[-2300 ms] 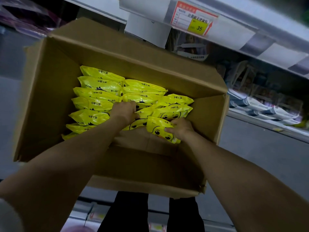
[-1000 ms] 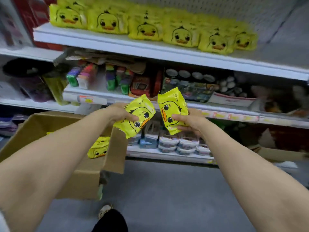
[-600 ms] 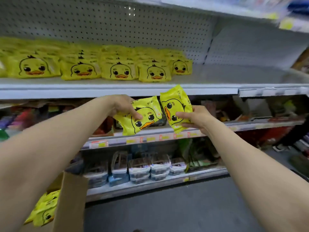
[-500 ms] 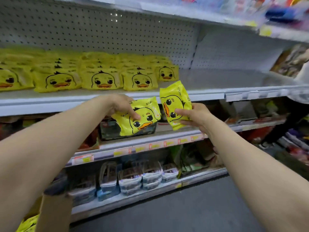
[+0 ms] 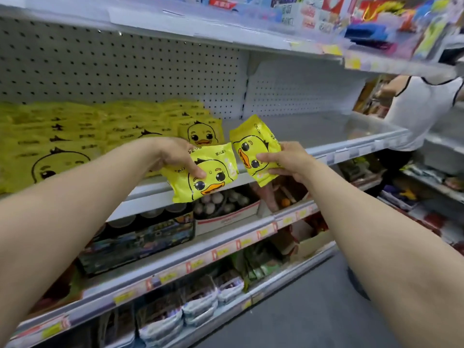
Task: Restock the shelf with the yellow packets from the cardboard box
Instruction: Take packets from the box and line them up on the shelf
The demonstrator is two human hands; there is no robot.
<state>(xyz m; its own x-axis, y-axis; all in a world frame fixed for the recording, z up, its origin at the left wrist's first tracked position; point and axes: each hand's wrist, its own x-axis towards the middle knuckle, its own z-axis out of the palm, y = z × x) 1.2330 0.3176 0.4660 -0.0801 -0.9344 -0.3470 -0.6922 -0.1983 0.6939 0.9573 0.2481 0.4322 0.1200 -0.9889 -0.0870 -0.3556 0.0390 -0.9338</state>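
Directly ahead stands a white metal shelving unit with a perforated white back panel (image 5: 125,66). Its middle white shelf board (image 5: 326,136) sits roughly level with my grips. The left part of that board carries a dense stock of yellow plastic packets printed with a cartoon duck face (image 5: 75,131), laid in rows; the right part is bare metal. Beneath it, a lower white shelf with red-and-yellow price strips (image 5: 226,244) holds boxed and bagged goods, too blurred to identify. A grey floor (image 5: 313,310) runs along the base. At far right, a person in a white sleeveless top (image 5: 421,109) stands at the shelves.

Both my bare forearms extend forward. My left grip (image 5: 175,156) is clamped on one yellow duck-face packet (image 5: 213,174), thumb across its front. This packet is tilted and hangs in front of the shelf edge. My right grip (image 5: 286,162) is clamped on a second yellow duck-face packet (image 5: 253,146), thumb on the front. That packet is turned so the duck face lies sideways, its upper end above the shelf edge. The two packets are just beside each other; I cannot tell whether they touch. Neither rests on the board.
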